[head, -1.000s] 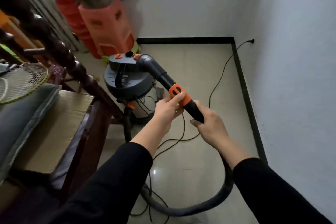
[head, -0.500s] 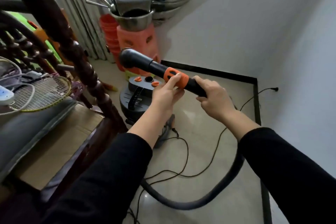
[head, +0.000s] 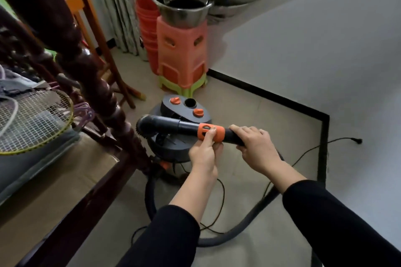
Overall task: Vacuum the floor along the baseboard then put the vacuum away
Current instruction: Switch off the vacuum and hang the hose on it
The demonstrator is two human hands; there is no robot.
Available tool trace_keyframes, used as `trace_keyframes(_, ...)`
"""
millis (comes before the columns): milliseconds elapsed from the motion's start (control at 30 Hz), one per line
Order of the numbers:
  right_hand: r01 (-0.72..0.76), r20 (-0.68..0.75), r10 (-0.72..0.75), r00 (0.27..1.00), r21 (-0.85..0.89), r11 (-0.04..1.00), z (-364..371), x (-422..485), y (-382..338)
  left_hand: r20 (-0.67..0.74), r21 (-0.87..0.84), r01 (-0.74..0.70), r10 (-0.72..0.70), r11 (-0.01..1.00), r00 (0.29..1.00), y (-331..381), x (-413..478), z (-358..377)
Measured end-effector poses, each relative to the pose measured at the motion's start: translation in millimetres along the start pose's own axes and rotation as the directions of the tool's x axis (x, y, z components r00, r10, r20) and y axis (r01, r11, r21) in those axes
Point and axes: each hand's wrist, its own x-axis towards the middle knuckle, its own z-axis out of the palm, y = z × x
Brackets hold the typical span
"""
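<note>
A dark grey canister vacuum [head: 184,147] with two orange knobs and an open round port on top stands on the tiled floor. Its black hose end [head: 173,126] with an orange collar is held level above the canister, free of the port. My left hand [head: 205,151] pinches the orange collar. My right hand [head: 256,145] grips the hose just behind the collar. The grey hose [head: 245,223] loops down across the floor behind my arms. A black baseboard [head: 271,97] runs along the white walls to a corner.
A dark carved wooden bed frame [head: 104,97] with a badminton racket [head: 34,121] on it stands close on the left. Stacked orange stools [head: 181,54] with metal pots stand in the corner by curtains. A black power cord [head: 314,149] trails over the floor to the right wall.
The hose end has come out of the port on the canister's top and been lifted and turned level. My view has shifted up and back towards the corner.
</note>
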Motion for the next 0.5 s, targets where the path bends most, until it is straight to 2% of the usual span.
trace_keyframes(100, -0.019, 0.156, 0.013, 0.988, 0.037, 0.999, 22, 22, 1, -0.074, 0.054, -0.002, 0.006, 0.999, 0.997, -3, 37, -7)
trace_keyframes(167, -0.061, 0.259, 0.019, 0.966, 0.154, 0.986, 32, 42, 3, -0.112, 0.115, -0.004, 0.017, 0.993, 0.994, -3, 63, -11)
trace_keyframes(233, -0.206, 0.353, 0.070, 0.933, 0.363, 0.909, 41, 68, 4, -0.132, 0.162, 0.006, 0.015, 0.987, 0.991, -3, 89, -18)
trace_keyframes(300, -0.327, 0.362, 0.156, 0.919, 0.481, 0.813, 55, 102, 10, -0.139, 0.167, 0.025, -0.001, 0.986, 0.990, -5, 117, -25)
trace_keyframes(400, -0.372, 0.342, 0.221, 0.913, 0.482, 0.793, 91, 163, 18, -0.148, 0.153, 0.042, -0.019, 0.987, 0.989, -17, 158, -36)
trace_keyframes(500, -0.343, 0.384, 0.182, 0.905, 0.407, 0.846, 131, 215, 15, -0.180, 0.168, 0.027, 0.004, 0.985, 0.984, -34, 185, -47)
